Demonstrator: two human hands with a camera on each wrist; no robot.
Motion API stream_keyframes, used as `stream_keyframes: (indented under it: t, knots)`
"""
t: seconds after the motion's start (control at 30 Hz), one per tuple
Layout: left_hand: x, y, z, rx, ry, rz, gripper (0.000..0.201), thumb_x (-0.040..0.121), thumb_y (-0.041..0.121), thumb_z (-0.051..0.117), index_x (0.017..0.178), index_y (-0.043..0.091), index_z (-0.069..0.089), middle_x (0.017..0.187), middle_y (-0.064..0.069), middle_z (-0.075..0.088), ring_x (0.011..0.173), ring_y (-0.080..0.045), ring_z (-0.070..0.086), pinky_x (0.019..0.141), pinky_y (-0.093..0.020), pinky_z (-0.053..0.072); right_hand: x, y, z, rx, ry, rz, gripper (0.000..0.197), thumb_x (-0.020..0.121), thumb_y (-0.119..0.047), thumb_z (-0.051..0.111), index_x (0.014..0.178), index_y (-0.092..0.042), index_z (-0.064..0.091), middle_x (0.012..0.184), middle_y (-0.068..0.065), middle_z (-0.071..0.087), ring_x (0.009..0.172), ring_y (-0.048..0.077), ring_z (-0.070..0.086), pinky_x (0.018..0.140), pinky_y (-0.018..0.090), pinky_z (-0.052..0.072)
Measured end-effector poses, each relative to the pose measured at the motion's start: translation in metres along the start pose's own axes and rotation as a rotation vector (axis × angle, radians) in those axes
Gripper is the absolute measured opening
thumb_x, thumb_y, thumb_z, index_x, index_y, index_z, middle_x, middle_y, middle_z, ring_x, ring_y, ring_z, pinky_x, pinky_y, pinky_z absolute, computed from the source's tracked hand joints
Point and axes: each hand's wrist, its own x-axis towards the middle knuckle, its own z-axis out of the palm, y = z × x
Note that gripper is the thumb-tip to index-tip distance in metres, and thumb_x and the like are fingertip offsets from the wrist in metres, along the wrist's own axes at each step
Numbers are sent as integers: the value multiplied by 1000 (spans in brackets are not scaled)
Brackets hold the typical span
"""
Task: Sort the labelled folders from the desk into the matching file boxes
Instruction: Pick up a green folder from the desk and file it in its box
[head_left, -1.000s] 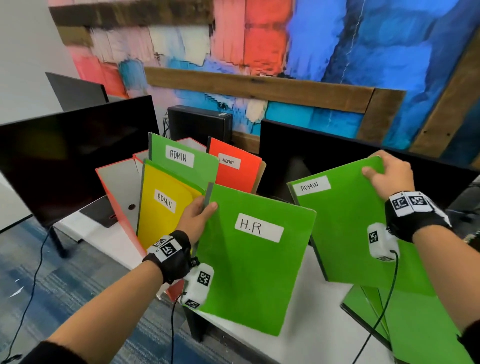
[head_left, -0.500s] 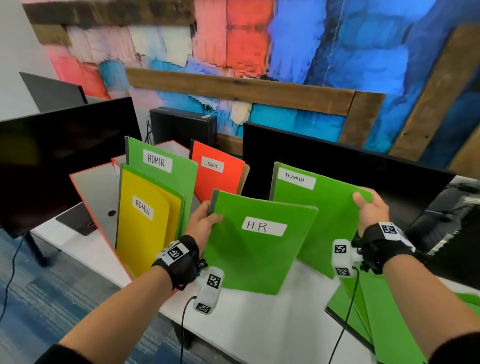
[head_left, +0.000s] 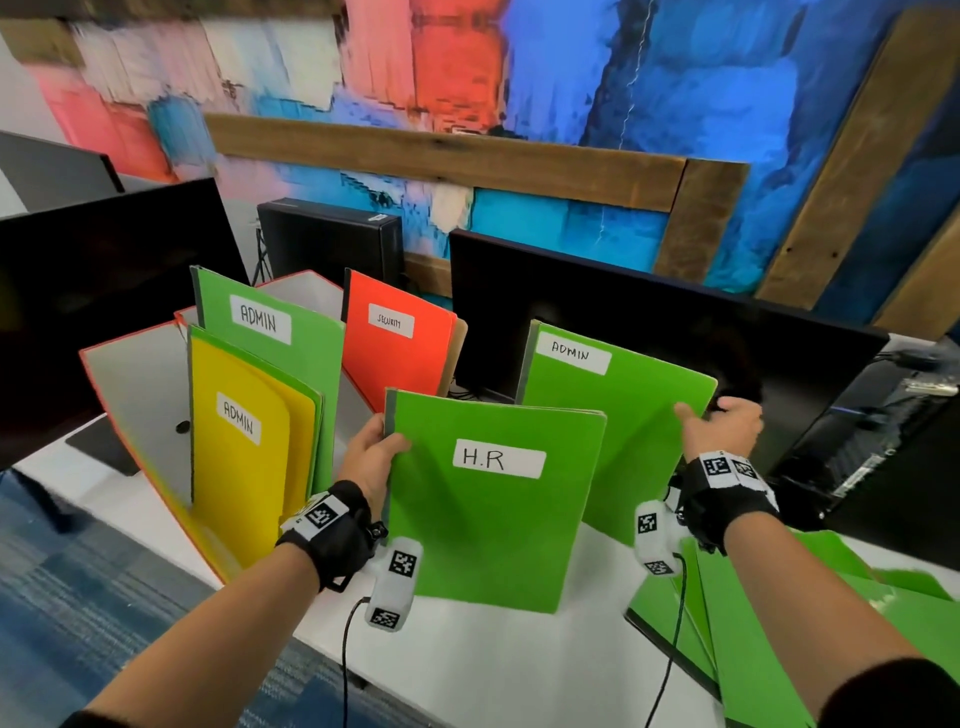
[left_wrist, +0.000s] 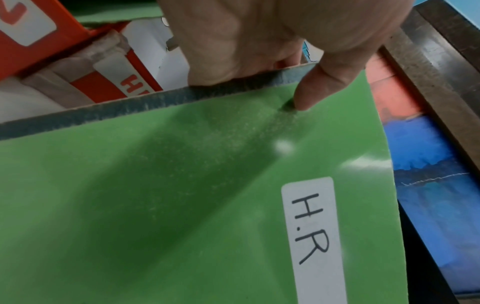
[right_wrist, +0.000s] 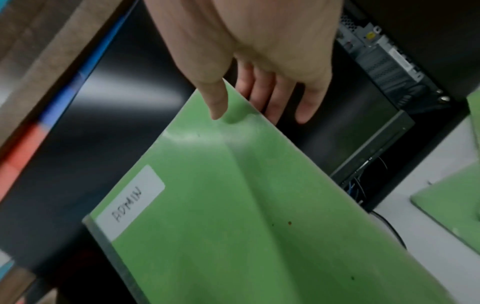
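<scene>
Nearest me, at the right edge of the white desk (head_left: 467, 665), a loose pile of green folders (head_left: 753, 649) lies flat, fanned and overlapping. My left hand (head_left: 371, 457) grips the upper left corner of the H.R folder (head_left: 488, 519) — thumb pressed on the green front, fingers curled behind the dark spine. The folder stands upright with its bottom edge down at the desk, label facing me. My right hand (head_left: 724, 423) pinches the top right corner of the green ADMIN folder (head_left: 613, 410), thumb on the front face and the other fingers behind it; this folder stands tilted, just behind and to the right of the H.R one, partly covered by it.

To the left, an orange file box (head_left: 132, 395) holds two more folders upright: a yellow folder (head_left: 239, 452) marked ADMIN in front and a taller green one (head_left: 270, 332) marked ADMIN behind it. In the left wrist view, beyond my fingers, another orange box (left_wrist: 135, 82) shows red letters starting with H; the rest is cut off by the folder edge.

Farther back an orange SECURITY folder (head_left: 397, 338) stands upright in a brown box (head_left: 456, 353). Behind all this sit two dark monitors — one on the left (head_left: 104, 291), one on the right (head_left: 649, 332) — and a black computer case (head_left: 332, 239), against a painted wall (head_left: 519, 78) of blue, red and pink with wooden beams.
</scene>
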Motion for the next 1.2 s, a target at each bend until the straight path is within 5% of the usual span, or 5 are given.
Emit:
stream_keyframes:
  t: [0.13, 0.37, 0.7, 0.87, 1.2]
  knots:
    - [9, 0, 8, 9, -17, -3, 33, 86, -9, 43, 92, 18, 62, 89, -10, 67, 75, -26, 61, 76, -39, 51, -14, -13, 3, -64, 98, -440, 46, 71, -24, 72, 106, -4, 49, 109, 19, 49, 102, 34, 48, 84, 40, 39]
    - [18, 4, 19, 44, -44, 6, 22, 85, -5, 48, 86, 14, 58, 86, -15, 60, 78, -27, 56, 81, -48, 46, -45, -44, 9, -346, -906, -681, 57, 75, -45, 69, 123, -19, 51, 128, -5, 52, 120, 15, 47, 105, 37, 37]
    - [14, 43, 35, 629, 29, 652, 61, 81, 4, 62, 136, 6, 36, 131, -7, 44, 119, -17, 45, 104, -30, 37, -19, -78, 11, 102, -679, -467, 33, 76, -5, 73, 108, -6, 66, 111, 5, 61, 108, 18, 52, 100, 31, 37]
    - [8, 96, 28, 1044, 54, 1041, 37, 75, 20, 51, 111, 16, 58, 123, -7, 53, 111, -26, 50, 94, -37, 41, -25, -111, 9, 415, -616, -439, 10, 60, -17, 74, 67, -24, 70, 69, 1, 67, 73, 27, 59, 77, 52, 51]
    - [55, 127, -49, 1418, 125, 457, 36, 92, 49, 44, 104, 22, 64, 131, 2, 55, 138, -21, 28, 112, -58, 12, -73, -163, 37, 688, -498, -526, 23, 75, -5, 64, 70, -27, 64, 63, -13, 64, 64, 10, 56, 68, 32, 48]
